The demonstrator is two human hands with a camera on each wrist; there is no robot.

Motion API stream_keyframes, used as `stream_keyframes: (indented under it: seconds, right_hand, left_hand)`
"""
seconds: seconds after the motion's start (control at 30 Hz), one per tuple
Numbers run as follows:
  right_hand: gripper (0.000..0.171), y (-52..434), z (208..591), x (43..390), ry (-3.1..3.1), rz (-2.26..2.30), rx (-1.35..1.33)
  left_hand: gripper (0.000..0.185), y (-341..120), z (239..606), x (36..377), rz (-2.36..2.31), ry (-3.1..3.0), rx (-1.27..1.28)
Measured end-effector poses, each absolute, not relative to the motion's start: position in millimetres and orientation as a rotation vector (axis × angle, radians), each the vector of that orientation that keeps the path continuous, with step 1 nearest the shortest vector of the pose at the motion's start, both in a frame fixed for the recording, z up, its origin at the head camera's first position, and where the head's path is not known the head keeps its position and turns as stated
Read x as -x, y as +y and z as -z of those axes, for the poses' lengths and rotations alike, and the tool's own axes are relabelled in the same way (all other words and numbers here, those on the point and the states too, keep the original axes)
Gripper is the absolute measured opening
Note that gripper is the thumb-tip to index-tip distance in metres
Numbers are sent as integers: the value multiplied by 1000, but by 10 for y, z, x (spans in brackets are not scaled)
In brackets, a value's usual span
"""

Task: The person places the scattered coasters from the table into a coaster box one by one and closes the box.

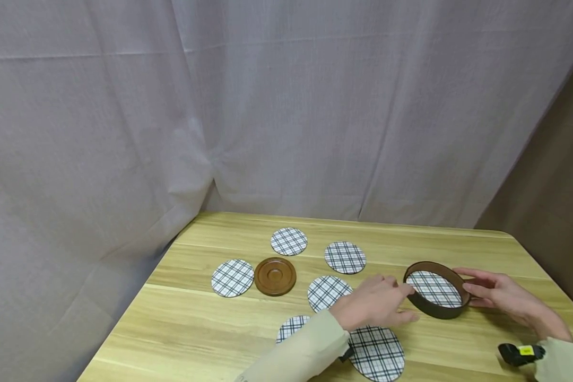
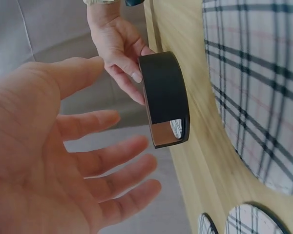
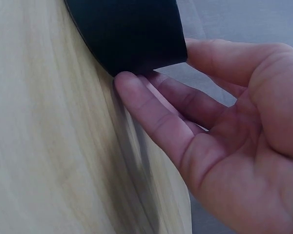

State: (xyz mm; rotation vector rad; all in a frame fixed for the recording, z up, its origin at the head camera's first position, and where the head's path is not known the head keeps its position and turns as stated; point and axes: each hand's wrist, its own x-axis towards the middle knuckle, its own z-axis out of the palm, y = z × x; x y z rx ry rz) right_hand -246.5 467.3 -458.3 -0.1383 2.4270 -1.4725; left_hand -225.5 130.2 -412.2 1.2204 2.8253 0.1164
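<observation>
**Two hands at the round holder**

On the desk (image 1: 196, 318), plaid coasters (image 1: 232, 277) are lying around a brown lid (image 1: 275, 276). The left hand (image 1: 374, 305) is hovering with its grip released, fingers straight, just beside the dark round holder (image 1: 436, 289), which is sitting near the desk's right side with one coaster inside. The right hand (image 1: 501, 297) is touching the holder's far wall with relaxed, unclenched fingers.

Bare table (image 1: 210, 329) is lying open at the near left; flat coasters (image 1: 345, 257) and a brown lid (image 1: 275, 276) are crowding the middle, the holder (image 1: 436, 289) blocking the right.
</observation>
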Motion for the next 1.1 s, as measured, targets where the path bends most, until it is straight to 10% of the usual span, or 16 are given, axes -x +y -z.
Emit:
stream_keyframes:
  seconds: [1.1]
  right_hand:
    - [46, 4699, 4624, 2482, 2374, 1568, 228]
  left_hand:
    - [69, 780, 4199, 2156, -16, 2636, -1009]
